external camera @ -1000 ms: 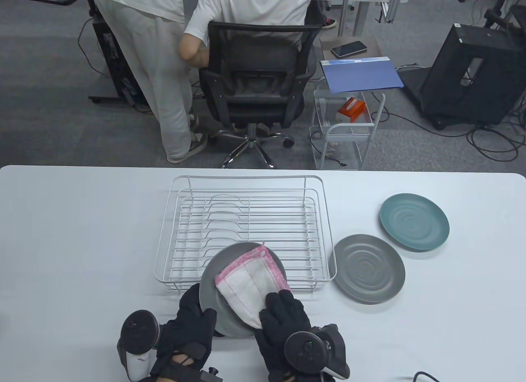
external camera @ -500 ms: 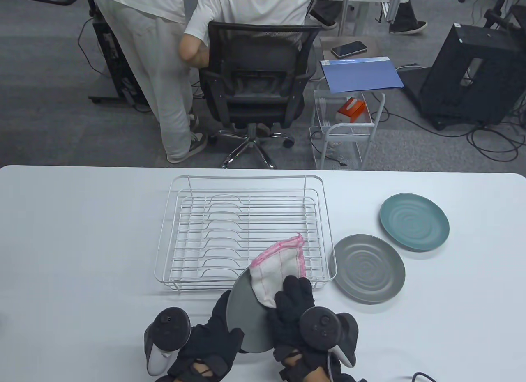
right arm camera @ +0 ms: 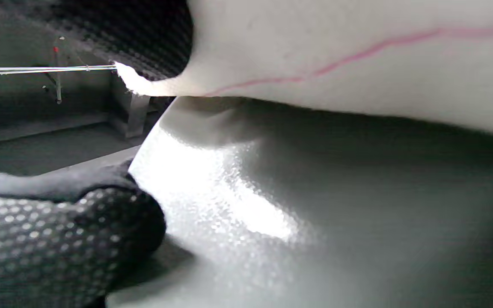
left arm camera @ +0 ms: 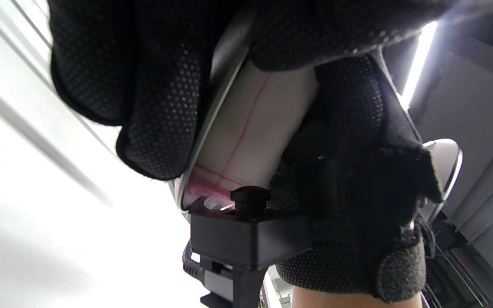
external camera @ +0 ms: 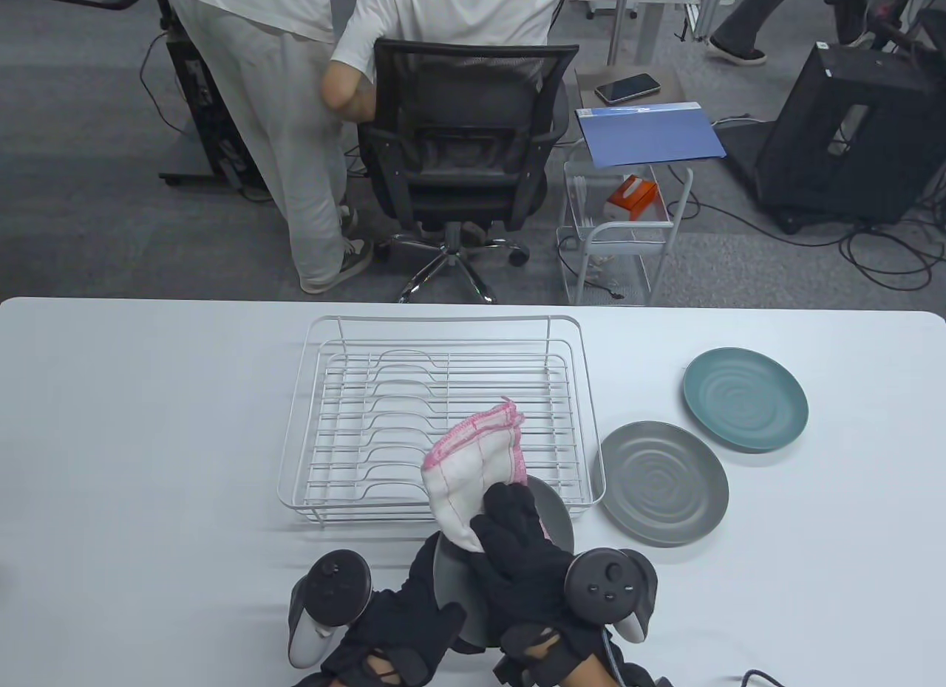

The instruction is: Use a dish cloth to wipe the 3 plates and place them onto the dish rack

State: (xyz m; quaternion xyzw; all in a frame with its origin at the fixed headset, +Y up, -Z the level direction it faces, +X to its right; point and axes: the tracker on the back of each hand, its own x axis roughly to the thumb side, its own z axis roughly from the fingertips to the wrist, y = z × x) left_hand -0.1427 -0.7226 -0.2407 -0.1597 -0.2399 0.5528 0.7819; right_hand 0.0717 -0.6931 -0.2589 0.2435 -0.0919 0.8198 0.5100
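Two gloved hands work one grey plate with a pink-edged cloth, just in front of the dish rack.

Left hand [external camera: 403,617] grips the held plate [external camera: 556,521] by its near-left rim, fingers curled over the edge, tilting it above the table [external camera: 148,436]. Right hand [external camera: 517,550] clutches the white dish cloth [external camera: 473,469] against the plate's face, the loose end standing up over the wire dish rack [external camera: 443,406], which holds no plates. A second grey plate [external camera: 663,482] lies flat just right of the rack, with a teal plate [external camera: 745,399] beyond it.
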